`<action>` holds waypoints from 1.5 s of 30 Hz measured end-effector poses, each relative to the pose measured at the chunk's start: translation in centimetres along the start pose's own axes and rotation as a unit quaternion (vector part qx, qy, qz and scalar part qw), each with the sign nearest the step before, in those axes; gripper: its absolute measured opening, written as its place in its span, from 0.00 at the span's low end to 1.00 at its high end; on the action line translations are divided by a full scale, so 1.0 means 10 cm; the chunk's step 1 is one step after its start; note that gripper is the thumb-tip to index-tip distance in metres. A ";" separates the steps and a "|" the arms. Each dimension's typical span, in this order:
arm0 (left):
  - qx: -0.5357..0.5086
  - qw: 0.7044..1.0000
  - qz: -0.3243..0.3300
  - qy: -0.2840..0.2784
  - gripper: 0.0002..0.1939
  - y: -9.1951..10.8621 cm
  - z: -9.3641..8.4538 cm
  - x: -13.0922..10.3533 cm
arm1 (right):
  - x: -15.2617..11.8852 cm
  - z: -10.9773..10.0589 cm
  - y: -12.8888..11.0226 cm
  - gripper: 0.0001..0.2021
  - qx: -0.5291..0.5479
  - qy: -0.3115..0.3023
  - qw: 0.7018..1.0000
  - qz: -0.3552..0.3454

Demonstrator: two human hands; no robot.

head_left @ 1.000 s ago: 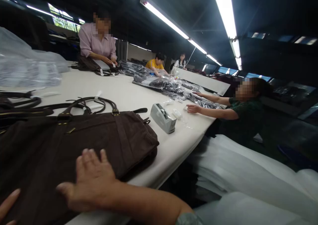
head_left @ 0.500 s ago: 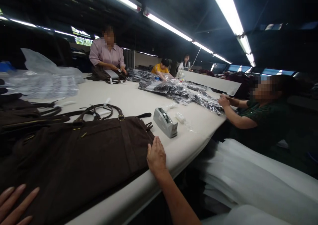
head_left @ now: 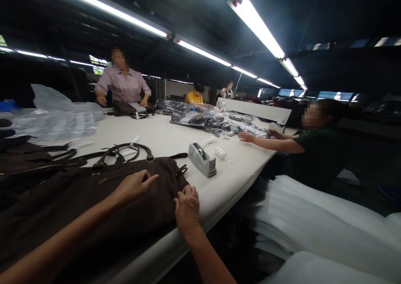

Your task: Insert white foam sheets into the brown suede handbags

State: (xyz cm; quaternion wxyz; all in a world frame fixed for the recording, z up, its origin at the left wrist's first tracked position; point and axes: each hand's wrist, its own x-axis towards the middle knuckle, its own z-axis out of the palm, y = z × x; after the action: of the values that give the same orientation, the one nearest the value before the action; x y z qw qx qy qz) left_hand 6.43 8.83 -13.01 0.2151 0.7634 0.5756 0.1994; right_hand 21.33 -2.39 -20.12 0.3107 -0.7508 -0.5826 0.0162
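Left hand (head_left: 136, 186) is brought across the brown bag (head_left: 75, 192), near the right hand (head_left: 187, 204).
The right hand's fingers, held straight half a second ago, are now curled at the bag's end — and one hand (head_left: 100, 100) of the lilac-shirted co-worker (head_left: 125, 85) is drawn out sideways.

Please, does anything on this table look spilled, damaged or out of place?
Nothing looks spilled, and the dark brown fabric handbag shows no visible damage. Only the small, crumpled, whitish plastic lying loose beside the grey, wedge-shaped tape dispenser looks slightly untidy.
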 end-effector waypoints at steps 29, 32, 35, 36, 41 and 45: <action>-0.239 0.965 -0.102 0.036 0.40 0.26 0.45 0.57 | 1.63 0.80 0.23 0.25 0.470 -0.149 0.864 0.104; -0.271 0.954 -0.123 0.032 0.36 0.25 0.47 0.56 | 1.89 0.85 0.31 0.22 0.395 -0.122 0.910 0.039; -0.271 0.953 -0.132 0.018 0.31 0.23 0.43 0.55 | 2.17 0.85 0.35 0.18 0.360 -0.160 0.917 -0.059; -0.270 0.954 -0.132 0.008 0.30 0.22 0.41 0.55 | 2.26 0.83 0.37 0.18 0.354 -0.180 0.914 -0.086; -0.238 0.963 -0.126 -0.005 0.30 0.18 0.34 0.57 | 2.56 0.74 0.46 0.19 0.410 -0.368 0.832 -0.066; -0.236 0.964 -0.125 -0.013 0.30 0.17 0.34 0.55 | 2.55 0.74 0.50 0.21 0.490 -0.414 0.767 0.004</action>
State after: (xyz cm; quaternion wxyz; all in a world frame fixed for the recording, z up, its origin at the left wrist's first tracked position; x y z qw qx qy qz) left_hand 11.06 13.43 -14.54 0.4200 0.6153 0.6003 0.2908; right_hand 31.02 22.87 -19.90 0.3647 -0.4193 -0.5650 0.6099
